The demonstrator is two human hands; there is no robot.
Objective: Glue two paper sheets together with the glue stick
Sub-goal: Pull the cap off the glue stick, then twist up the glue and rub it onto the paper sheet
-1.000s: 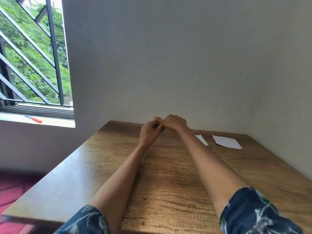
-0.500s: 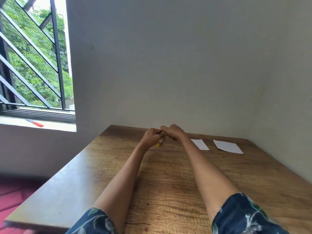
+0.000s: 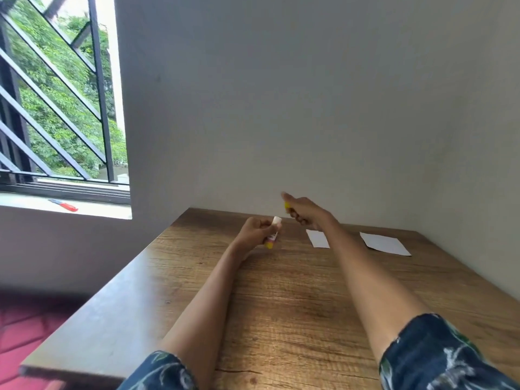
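Head view: the left hand [image 3: 254, 230] grips the uncapped glue stick [image 3: 273, 232] above the far part of the wooden surface [image 3: 295, 305], white tip up. The right hand [image 3: 305, 212], raised to its right, pinches the yellow cap [image 3: 287, 205]. Two paper sheets [image 3: 318, 238] [image 3: 385, 243] lie flat at far right, apart.

Over the far part of the wooden table [image 3: 281, 305], the left hand [image 3: 254, 230] is gripping an uncapped glue stick [image 3: 274, 230], tilted with its white tip up. Just to its right and higher, the right hand [image 3: 304, 212] is pinching the yellow cap [image 3: 287, 205]. Two white paper sheets [image 3: 318, 239] [image 3: 385, 244] are lying flat and apart at the far right, while a red tool [image 3: 64, 205] is lying on the windowsill [image 3: 33, 205] at left.
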